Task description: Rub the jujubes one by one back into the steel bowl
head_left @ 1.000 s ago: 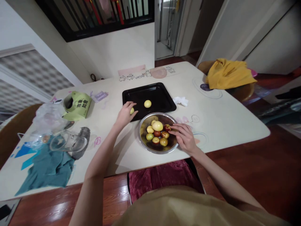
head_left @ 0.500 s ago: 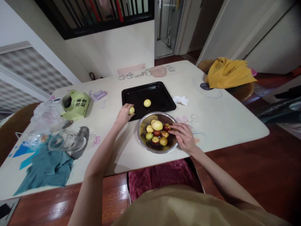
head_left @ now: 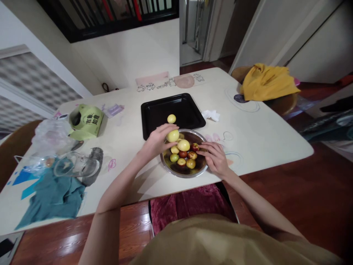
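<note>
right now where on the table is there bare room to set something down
The widest free patch lies on the table, right of the crumpled tissue and right hand. The black tray is bare behind its yellow fruit. Crowded: the metal bowl and the left end, with green carton, plastic bag and teal cloth.

a round silvery metal bowl [head_left: 199,167] stands upright on the desk [head_left: 270,140], holding a large glossy yellow fruit [head_left: 183,145] above several smaller ones, green, pale yellow, dark red [head_left: 195,147] and mottled. another yellow fruit [head_left: 173,136] is gripped in the left hand [head_left: 170,134] over the bowl's far left rim. a third yellow fruit [head_left: 171,119] rests on the flat black tray [head_left: 182,105] just behind.
</note>
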### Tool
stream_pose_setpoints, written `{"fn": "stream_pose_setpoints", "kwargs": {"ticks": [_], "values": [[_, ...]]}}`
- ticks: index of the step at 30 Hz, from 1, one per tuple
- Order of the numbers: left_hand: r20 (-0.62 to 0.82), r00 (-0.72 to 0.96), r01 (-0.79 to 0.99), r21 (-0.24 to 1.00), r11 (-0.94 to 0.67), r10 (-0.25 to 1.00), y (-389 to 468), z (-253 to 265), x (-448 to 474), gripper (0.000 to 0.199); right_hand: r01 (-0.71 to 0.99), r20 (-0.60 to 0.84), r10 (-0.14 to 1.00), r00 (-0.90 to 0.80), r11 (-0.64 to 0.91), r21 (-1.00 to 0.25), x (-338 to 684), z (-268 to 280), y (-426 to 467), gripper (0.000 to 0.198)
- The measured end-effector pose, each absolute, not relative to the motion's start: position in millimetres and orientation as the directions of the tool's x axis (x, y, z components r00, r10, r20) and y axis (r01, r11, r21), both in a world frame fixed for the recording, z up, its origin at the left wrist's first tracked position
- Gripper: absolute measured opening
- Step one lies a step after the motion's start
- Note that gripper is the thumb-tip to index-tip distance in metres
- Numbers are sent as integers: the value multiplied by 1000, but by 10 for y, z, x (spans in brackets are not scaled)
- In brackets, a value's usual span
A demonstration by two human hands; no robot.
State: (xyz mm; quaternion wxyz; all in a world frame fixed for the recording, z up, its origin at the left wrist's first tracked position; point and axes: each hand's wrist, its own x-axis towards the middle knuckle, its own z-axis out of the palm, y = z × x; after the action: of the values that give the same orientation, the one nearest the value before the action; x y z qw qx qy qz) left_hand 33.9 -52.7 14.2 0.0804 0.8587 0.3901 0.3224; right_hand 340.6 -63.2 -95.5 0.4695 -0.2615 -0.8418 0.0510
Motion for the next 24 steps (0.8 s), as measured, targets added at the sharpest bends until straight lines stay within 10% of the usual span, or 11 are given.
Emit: {"fn": "stream_pose_setpoints", "kwargs": {"ticks": [24], "values": [[331,714,543,293,-787,616,-747,-270,912,61,403,804,454,-383,866,-297,3385,-914,-651,34]]}}
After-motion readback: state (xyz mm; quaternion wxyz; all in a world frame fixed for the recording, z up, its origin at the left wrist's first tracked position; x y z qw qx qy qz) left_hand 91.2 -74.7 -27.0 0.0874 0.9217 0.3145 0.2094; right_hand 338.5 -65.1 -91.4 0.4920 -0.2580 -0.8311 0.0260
